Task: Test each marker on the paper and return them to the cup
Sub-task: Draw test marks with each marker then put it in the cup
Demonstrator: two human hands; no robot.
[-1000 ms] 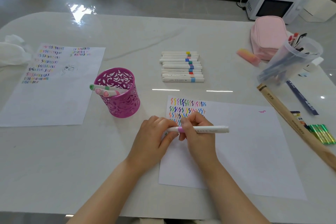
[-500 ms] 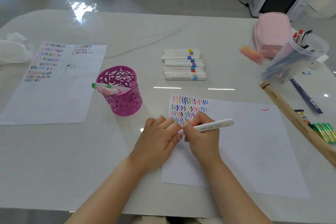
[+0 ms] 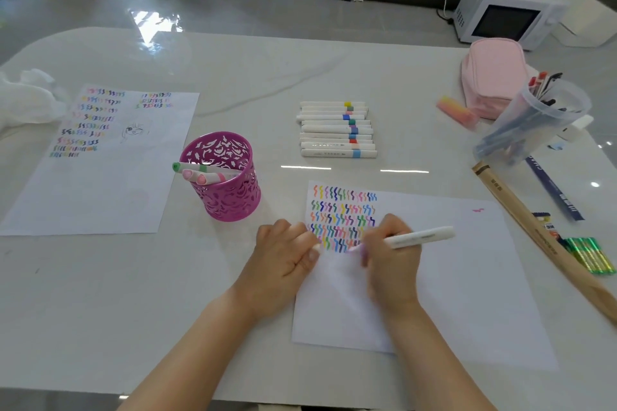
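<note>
My right hand (image 3: 390, 264) grips a white marker (image 3: 417, 237) like a pen, with its pinkish tip down on the white paper (image 3: 467, 277) at the lower edge of the rows of coloured squiggles (image 3: 344, 213). Just to the left, my left hand (image 3: 283, 257) rests at the paper's edge, its fingers curled around a small white marker cap (image 3: 316, 247) that is mostly hidden. The magenta cut-out cup (image 3: 230, 197) stands to the left and holds three markers (image 3: 200, 173) leaning over its rim. Several capped markers (image 3: 337, 128) lie in a row further back.
A second sheet with squiggles (image 3: 100, 160) lies at the left, with white tissue (image 3: 23, 100) beyond it. At the right are a pink pouch (image 3: 494, 77), a clear jug of pens (image 3: 534, 120), a pink eraser (image 3: 457, 112), a long wooden box (image 3: 541, 240) and green pens (image 3: 591, 255).
The two hands held the marker level together; now they have parted, the left keeps the cap, and the right has tilted the marker tip down onto the paper.
</note>
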